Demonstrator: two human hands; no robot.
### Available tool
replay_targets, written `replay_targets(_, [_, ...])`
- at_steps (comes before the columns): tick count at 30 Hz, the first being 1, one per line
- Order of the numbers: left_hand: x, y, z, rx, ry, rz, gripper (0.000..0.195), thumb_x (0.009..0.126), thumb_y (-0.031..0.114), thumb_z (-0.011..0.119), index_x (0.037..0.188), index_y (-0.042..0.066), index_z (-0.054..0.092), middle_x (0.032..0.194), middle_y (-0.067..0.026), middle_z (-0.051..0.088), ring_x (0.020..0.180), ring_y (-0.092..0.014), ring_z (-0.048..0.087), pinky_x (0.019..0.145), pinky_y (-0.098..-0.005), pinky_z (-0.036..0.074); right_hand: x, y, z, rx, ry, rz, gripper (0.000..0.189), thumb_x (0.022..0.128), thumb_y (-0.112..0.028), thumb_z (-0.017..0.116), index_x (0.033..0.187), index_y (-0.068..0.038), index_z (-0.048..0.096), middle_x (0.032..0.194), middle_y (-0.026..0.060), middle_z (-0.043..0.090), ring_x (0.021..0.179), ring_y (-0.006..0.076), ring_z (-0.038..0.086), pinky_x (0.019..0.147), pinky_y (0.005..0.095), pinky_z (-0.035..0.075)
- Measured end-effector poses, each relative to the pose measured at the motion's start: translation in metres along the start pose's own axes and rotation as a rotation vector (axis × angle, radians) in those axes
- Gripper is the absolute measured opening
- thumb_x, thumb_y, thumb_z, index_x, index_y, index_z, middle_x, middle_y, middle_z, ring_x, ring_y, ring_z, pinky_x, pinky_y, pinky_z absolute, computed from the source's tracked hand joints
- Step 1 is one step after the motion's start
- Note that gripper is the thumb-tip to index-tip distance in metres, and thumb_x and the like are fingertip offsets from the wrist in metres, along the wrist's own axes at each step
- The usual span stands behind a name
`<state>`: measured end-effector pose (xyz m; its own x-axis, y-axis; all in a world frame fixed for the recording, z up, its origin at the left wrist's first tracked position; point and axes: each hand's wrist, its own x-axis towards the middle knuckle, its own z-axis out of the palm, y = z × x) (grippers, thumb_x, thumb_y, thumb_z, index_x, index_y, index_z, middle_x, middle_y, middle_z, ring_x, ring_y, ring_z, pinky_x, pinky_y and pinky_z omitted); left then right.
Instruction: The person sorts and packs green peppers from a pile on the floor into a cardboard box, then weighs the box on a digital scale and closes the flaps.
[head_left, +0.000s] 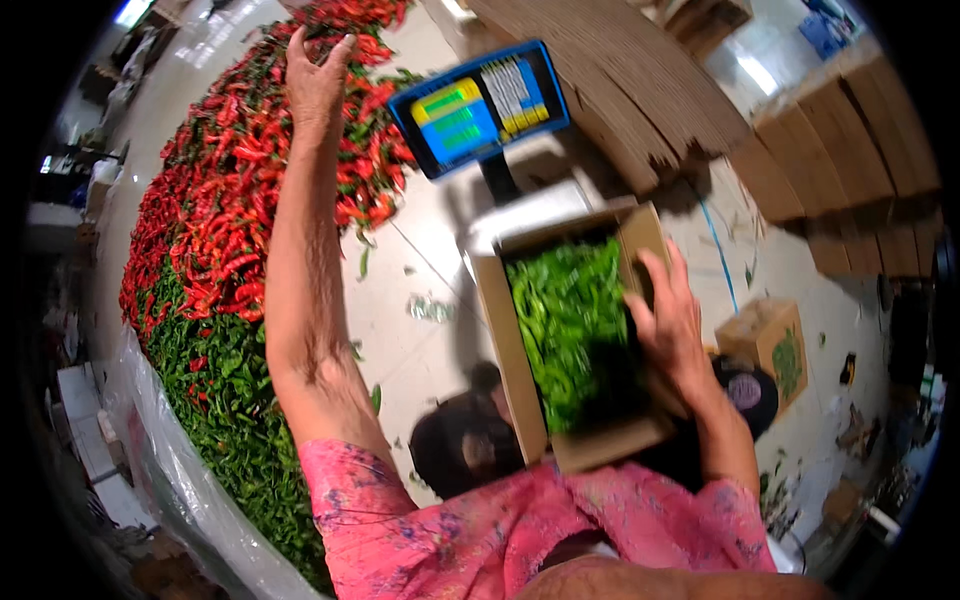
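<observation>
My left hand (319, 82) reaches out over the far part of a pile of red chili peppers (240, 202). Its thumb and a finger are spread apart, and no pepper is plainly held between them. In front of me is an open cardboard box (504, 352), partly filled with long green peppers (570, 322). My right hand (667, 322), slightly blurred, is at the box's right wall, thumb and index finger over the inner side. The box appears to stand on a scale, whose platform (536, 217) shows beyond it. A blue-framed scale display (480, 109) rises behind.
Green peppers (240, 420) continue the pile at left, beside clear plastic sheeting (180, 442). Large cardboard stacks (600, 75) and more boxes (840, 150) stand at right. A small printed carton (757, 345) and a dark round stool (746, 394) are near my right arm.
</observation>
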<state>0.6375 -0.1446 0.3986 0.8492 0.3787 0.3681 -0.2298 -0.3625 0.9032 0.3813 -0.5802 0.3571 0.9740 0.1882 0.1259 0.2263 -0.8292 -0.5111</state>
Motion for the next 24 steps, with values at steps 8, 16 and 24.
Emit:
replay_targets(8, [-0.266,0.035,-0.005,-0.118,-0.454,-0.544,0.074,0.092,0.038,0.072,0.148,-0.001,0.042,0.142,-0.0181,0.054,0.128,-0.027,0.054,0.103,-0.0421,0.046,-0.021,0.038,-0.006,0.113,0.030,-0.103,0.076,0.087,-0.017,0.072,0.149,-0.003,0.032,0.138,0.0320,0.051,0.120,0.0512,0.054,0.097,0.0515,0.048])
replay_targets(16, [-0.384,0.093,0.011,-0.155,-0.698,-0.714,0.056,0.093,0.027,0.071,0.138,0.002,0.048,0.120,-0.0110,0.062,0.104,-0.019,0.062,0.090,-0.0336,0.051,-0.022,0.054,-0.019,0.117,-0.152,0.109,0.084,0.087,-0.034,0.072,0.150,-0.001,0.026,0.115,0.0316,0.066,0.106,0.0502,0.064,0.092,0.0524,0.051])
replay_targets(24, [-0.398,0.077,0.011,-0.007,-0.513,-0.693,0.057,0.091,0.021,0.067,0.138,0.001,0.041,0.124,-0.0136,0.056,0.111,-0.022,0.056,0.097,-0.0375,0.047,-0.041,0.051,-0.045,0.173,0.145,-0.132,0.064,0.088,-0.022,0.073,0.144,-0.006,0.046,0.137,0.0230,0.056,0.123,0.0427,0.055,0.103,0.0431,0.046])
